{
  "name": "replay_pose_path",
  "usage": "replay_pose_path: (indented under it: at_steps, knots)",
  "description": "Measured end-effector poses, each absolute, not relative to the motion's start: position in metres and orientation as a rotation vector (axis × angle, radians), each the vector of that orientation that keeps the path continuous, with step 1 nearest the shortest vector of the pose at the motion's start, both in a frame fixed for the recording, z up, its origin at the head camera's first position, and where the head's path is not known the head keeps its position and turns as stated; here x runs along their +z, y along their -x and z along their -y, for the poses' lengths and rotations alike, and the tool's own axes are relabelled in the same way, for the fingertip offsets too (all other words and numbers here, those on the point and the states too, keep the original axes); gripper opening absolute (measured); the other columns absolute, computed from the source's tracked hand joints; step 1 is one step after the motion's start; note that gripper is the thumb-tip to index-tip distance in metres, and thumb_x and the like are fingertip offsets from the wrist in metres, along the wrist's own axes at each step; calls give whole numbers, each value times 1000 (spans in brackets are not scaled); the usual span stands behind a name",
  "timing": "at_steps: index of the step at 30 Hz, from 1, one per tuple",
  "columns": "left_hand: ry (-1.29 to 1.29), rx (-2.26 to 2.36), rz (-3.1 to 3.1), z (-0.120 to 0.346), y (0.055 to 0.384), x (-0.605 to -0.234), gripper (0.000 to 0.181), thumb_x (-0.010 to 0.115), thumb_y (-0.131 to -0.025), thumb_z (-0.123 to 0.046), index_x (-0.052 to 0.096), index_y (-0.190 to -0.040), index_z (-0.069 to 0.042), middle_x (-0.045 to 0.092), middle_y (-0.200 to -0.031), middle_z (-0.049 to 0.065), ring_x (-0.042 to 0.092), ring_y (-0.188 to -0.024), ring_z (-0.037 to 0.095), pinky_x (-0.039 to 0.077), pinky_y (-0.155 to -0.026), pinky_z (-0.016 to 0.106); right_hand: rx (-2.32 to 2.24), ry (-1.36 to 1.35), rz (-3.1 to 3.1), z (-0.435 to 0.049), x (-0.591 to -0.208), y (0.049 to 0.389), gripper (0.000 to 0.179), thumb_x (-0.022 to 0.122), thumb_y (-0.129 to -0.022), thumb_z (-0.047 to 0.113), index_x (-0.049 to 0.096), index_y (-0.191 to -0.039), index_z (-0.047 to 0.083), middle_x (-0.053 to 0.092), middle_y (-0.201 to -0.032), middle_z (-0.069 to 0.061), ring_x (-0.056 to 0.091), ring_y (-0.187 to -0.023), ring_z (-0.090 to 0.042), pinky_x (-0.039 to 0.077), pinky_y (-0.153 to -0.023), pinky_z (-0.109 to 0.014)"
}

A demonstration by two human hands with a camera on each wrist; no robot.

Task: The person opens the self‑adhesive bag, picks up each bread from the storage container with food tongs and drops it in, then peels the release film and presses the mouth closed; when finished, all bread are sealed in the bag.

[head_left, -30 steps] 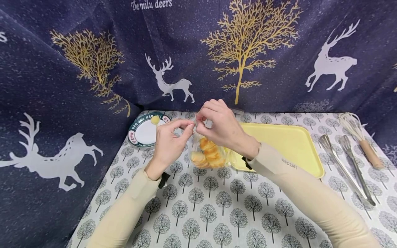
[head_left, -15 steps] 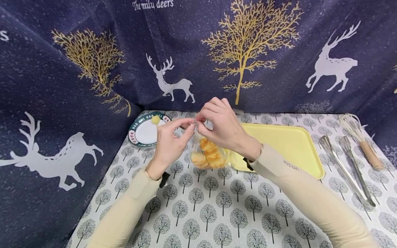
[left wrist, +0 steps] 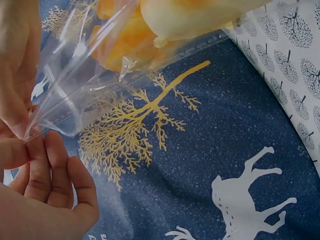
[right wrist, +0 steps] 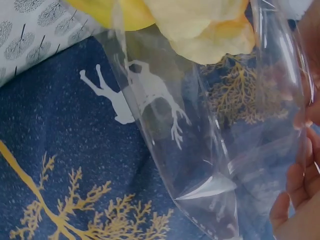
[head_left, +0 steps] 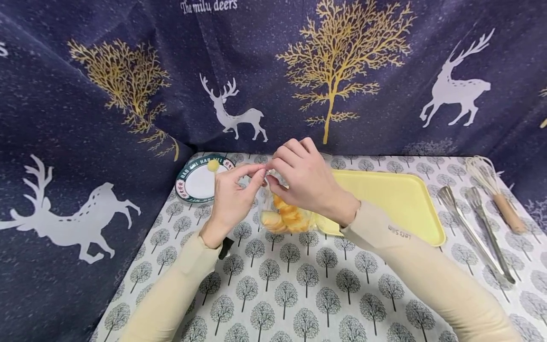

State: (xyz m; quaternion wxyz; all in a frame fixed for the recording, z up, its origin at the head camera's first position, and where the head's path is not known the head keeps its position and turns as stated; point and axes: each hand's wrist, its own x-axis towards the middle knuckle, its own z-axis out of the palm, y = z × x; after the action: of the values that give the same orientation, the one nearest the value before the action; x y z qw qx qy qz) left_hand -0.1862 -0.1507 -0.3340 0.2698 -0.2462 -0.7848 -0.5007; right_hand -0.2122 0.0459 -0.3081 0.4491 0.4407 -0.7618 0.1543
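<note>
A clear plastic bag (left wrist: 62,102) holds several golden-brown pieces of bread (head_left: 295,217) and hangs just above the patterned tabletop. With thumb and index finger, my left hand (head_left: 232,198) pinches the bag's upper edge. My right hand (head_left: 306,179) pinches the same edge right beside it, the fingertips of both hands meeting. In the right wrist view the bag's clear wall (right wrist: 192,160) spreads out in creases below the bread. Just what each right fingertip grips is partly hidden in the head view.
Behind the right forearm lies a yellow tray (head_left: 384,197). At the back left is a green-rimmed plate (head_left: 201,183) with a round yellow thing (head_left: 213,165) over it. Metal tongs (head_left: 483,242) and a wooden-handled whisk (head_left: 508,211) lie right. A dark curtain (head_left: 149,118) hangs behind.
My right hand has shifted slightly, its index finger now lying against the left fingertips and its thumb lower. My left hand and the bread have hardly moved.
</note>
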Motion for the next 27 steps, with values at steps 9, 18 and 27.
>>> replay_pose_path:
  at_steps: [9,18,27]
  knots:
    - [658,-1357,2164,152,184,-333,17,73,-100,-2,81,-114,5,82,-89,17,75,-82,25,54,-76,16,205,-1044,1820,-41,-309,212,9,71,-98,11,74,-89,10,72,-88,-2,61,-87,-25,45,-77,-40]
    - [634,-1296,2149,152,184,-332,11,75,-98,-3,83,-104,3,82,-86,16,78,-80,30,54,-76,16,524,-1131,1909,-43,-306,214,7,77,-91,4,76,-90,11,74,-89,-2,62,-88,-25,42,-77,-41]
    - [626,-1299,2157,151,182,-330,10,75,-99,-5,83,-102,1,82,-87,16,78,-81,31,55,-78,18,859,-1154,1963,-46,-305,218,5,75,-87,8,77,-84,11,75,-87,-3,60,-87,-24,37,-79,-42]
